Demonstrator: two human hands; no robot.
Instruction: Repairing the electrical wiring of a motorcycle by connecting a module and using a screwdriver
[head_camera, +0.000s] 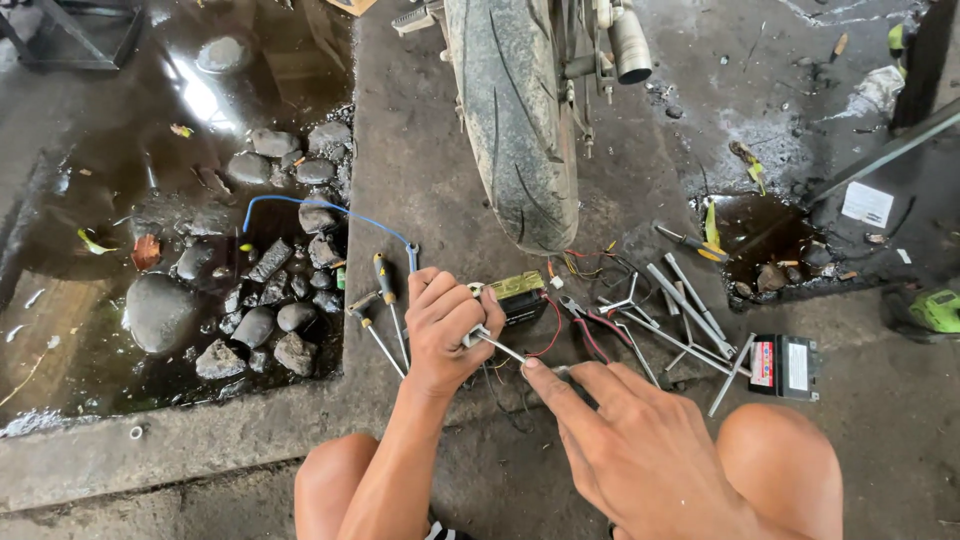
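Two hands work here, the left hand (447, 328) and the right hand (640, 440). On the concrete lie two yellow-handled screwdrivers (384, 290), one red-handled pliers (588, 325) and one black box-shaped part (784, 366); one motorcycle tyre (515, 120) stands behind

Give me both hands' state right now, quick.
Left hand: closed around a thin metal tool beside the small black battery.
Right hand: mostly open, empty, index fingertip at the metal tool's tip.
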